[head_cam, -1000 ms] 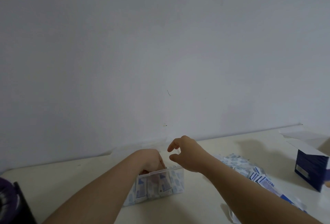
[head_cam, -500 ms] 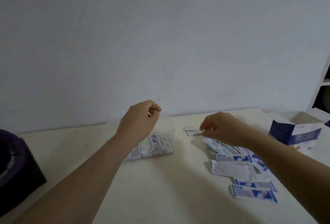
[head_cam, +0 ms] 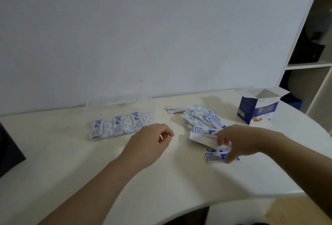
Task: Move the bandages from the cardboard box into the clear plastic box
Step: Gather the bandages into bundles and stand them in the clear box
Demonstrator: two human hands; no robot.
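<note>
A clear plastic box (head_cam: 93, 106) stands open near the wall, with a row of several blue-and-white bandages (head_cam: 117, 126) packed upright inside. To its right a loose pile of bandages (head_cam: 201, 119) lies on the table. My right hand (head_cam: 239, 140) reaches into the near end of the pile and pinches a bandage (head_cam: 223, 150) between thumb and fingers. My left hand (head_cam: 150, 144) hovers just right of the plastic box, fingers loosely curled, holding nothing. The blue-and-white cardboard box (head_cam: 256, 110) stands open at the back right.
The cream table (head_cam: 71, 162) has a curved front edge on the right. A dark object (head_cam: 9, 149) sits at the left edge. A white shelf unit (head_cam: 309, 45) stands to the right behind the cardboard box.
My left hand has come away from the plastic box and moved right and nearer. My right hand has moved from the far end of the pile to its near end and taken hold of a bandage.
</note>
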